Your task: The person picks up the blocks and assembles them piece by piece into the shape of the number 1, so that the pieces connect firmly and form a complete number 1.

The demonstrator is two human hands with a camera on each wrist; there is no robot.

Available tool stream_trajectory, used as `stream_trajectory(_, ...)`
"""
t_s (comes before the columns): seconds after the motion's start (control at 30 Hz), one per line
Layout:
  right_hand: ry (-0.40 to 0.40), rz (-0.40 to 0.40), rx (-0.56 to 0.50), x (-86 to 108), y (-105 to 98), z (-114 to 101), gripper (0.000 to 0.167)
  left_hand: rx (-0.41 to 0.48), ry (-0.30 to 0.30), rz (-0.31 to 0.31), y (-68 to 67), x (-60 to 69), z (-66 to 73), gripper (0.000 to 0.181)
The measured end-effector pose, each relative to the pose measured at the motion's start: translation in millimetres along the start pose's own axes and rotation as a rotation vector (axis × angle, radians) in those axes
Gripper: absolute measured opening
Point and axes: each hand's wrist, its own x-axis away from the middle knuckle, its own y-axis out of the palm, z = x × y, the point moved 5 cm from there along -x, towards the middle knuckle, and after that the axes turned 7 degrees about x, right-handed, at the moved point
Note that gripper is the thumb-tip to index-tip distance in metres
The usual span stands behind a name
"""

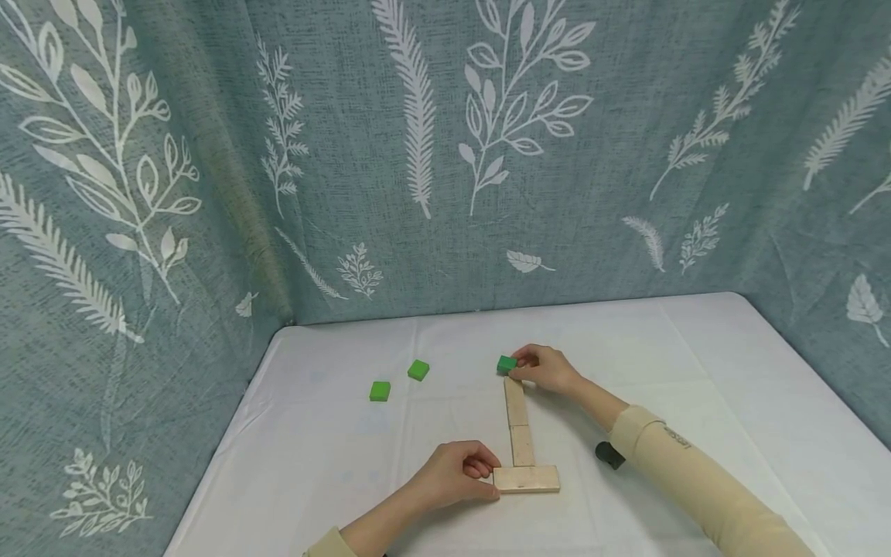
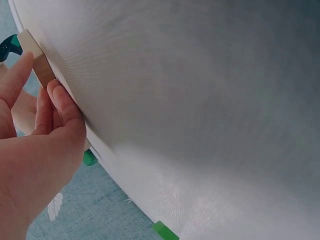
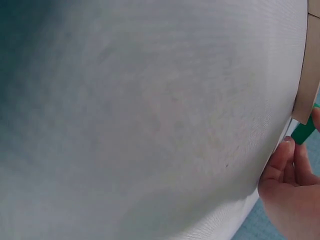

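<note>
A wooden block (image 1: pixel 526 480) lies crosswise at the near end of two wooden blocks (image 1: pixel 517 422) laid end to end away from the person. The left hand (image 1: pixel 455 476) pinches the left end of the crosswise block; in the left wrist view this hand (image 2: pixel 45 135) has thumb and fingers on the block (image 2: pixel 37 60). At the far end of the line, the right hand (image 1: pixel 550 368) pinches a dark green block (image 1: pixel 506 364). The right wrist view shows the right hand (image 3: pixel 292 185) at that green block (image 3: pixel 303 132), beside the wooden block's end (image 3: pixel 306 95).
Two light green blocks (image 1: pixel 379 391) (image 1: pixel 418 370) lie on the white table (image 1: pixel 313 433), left of the wooden line. A small black object (image 1: pixel 609 455) lies beside the right sleeve. A blue-green patterned curtain (image 1: pixel 445 255) stands behind the table and along both sides.
</note>
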Motion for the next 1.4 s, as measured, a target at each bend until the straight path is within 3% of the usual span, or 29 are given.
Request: stream_trajectory(1.4,-0.041,0.005,0.027,2.8,0.8,0.0,0.030,0.013,-0.018,0.008,0.5,0.4,-0.5,0.027)
